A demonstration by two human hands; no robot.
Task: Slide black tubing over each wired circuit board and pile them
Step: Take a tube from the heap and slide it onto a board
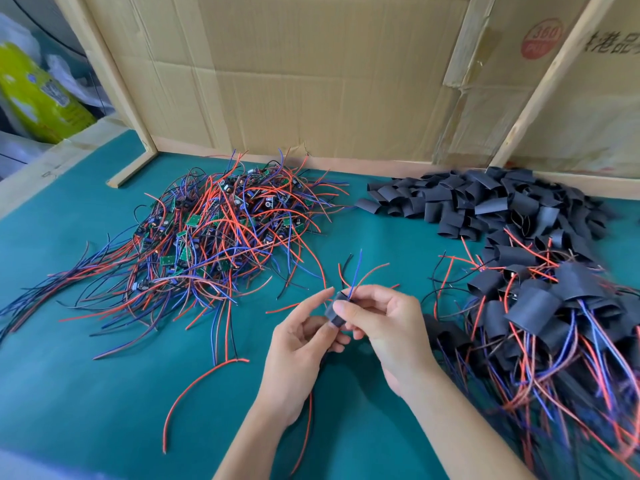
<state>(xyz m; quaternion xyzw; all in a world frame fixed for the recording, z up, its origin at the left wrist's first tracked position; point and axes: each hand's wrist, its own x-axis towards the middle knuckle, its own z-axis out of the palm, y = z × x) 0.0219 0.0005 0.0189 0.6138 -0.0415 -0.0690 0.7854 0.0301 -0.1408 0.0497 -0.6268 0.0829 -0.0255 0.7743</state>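
Note:
Above the middle of the green mat, my left hand (298, 344) and my right hand (384, 323) meet around one piece of black tubing (333, 308). My right thumb and fingers pinch the tubing. My left fingers hold it from below, where the board is hidden inside. Blue, red and black wires (356, 271) stick up out of the tubing's top. A tangled heap of bare wired circuit boards (214, 230) lies to the left. Loose black tubing pieces (485, 202) are heaped at the back right. Sleeved boards (540, 306) are piled at the right.
The green mat (86, 393) covers the table. A loose red wire (201, 379) curls in front of the left heap. Cardboard sheets (294, 74) in a wooden frame wall off the back. A yellow-green bag (31, 95) sits beyond the table's left edge.

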